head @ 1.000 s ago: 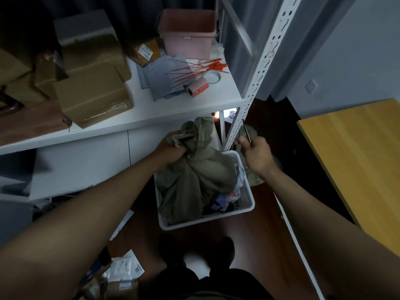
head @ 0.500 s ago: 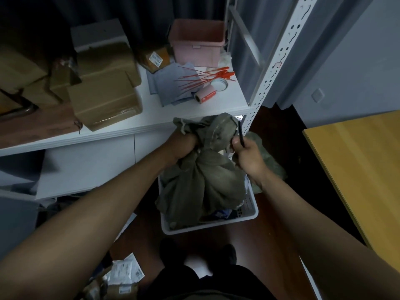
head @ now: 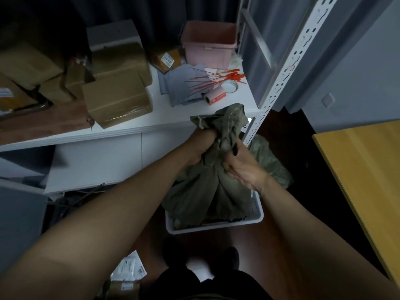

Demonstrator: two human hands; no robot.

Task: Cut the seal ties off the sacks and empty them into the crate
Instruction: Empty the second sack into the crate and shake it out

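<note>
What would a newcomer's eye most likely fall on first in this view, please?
Probably the olive sack at centre, its gathered neck gripped by the left hand and right hand over the white crate on the floor. Next, the red seal ties fanned on the white shelf, before a pink bin.

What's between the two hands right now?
In the head view, only the bunched neck of the olive sack lies between the left hand and the right hand; both grip it above the white crate.

Hands: left hand (head: 202, 144) and right hand (head: 242, 167) grip the bunched neck of an olive-green cloth sack (head: 207, 191).
Below: white plastic crate (head: 216, 227) on dark floor.
</note>
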